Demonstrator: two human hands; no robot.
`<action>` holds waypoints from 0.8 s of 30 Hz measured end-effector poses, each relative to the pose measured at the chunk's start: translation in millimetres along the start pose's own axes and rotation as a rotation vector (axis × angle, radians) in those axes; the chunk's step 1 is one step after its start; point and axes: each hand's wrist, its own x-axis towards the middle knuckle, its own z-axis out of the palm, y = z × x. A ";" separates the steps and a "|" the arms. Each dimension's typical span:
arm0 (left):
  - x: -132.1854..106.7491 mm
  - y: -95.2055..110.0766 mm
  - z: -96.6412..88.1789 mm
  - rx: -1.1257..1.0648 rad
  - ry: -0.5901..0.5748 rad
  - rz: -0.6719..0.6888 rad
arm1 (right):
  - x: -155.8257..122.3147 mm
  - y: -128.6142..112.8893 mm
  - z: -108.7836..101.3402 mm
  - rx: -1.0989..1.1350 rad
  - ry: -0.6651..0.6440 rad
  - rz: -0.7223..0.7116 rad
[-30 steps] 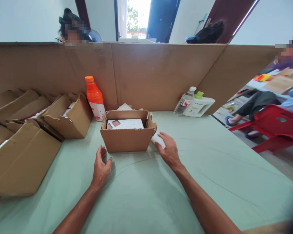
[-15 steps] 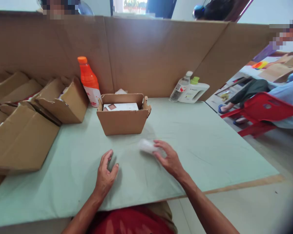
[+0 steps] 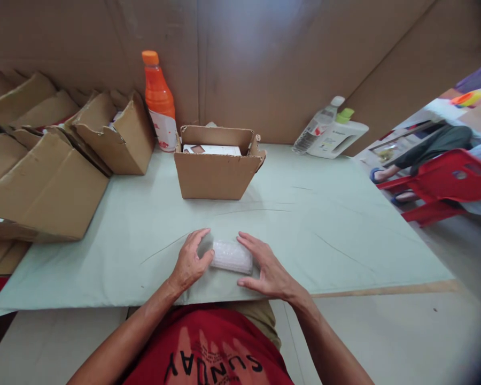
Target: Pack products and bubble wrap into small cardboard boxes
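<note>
A bubble-wrapped bundle (image 3: 232, 256), whitish and roughly cylindrical, lies on the green cloth close to the table's front edge. What is inside the wrap cannot be made out. At its left end is my left hand (image 3: 189, 262), fingers curved and apart, the thumb tip at or touching the wrap. My right hand (image 3: 269, 268) is spread around the right end, thumb low and fingers above, without a closed grip. Beyond the hands stands an open cardboard box (image 3: 212, 176) with a white box (image 3: 218, 150) inside it.
Several cardboard bins (image 3: 48, 187) crowd the left side. An orange-capped bottle (image 3: 160, 101) stands behind them against the cardboard partition (image 3: 264, 69). At the back right are a clear bottle (image 3: 316, 128) and a white jug (image 3: 340, 140). Beyond the table, a person sits on a red chair (image 3: 457, 179).
The bundle, blurred at my right fingertips before, now lies between both hands. My left hand has moved right toward it. The view has tilted down.
</note>
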 end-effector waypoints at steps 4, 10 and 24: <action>-0.9 1.9 -8.8 -0.101 -0.063 -0.043 | 10.5 -7.3 12.6 0.027 0.078 0.083; -0.7 5.4 -13.3 -0.503 -0.146 -0.140 | 31.4 -28.6 13.4 0.608 0.214 0.380; -5.3 18.8 -0.3 -0.593 -0.107 -0.467 | 8.8 -62.2 16.0 0.088 0.259 -0.059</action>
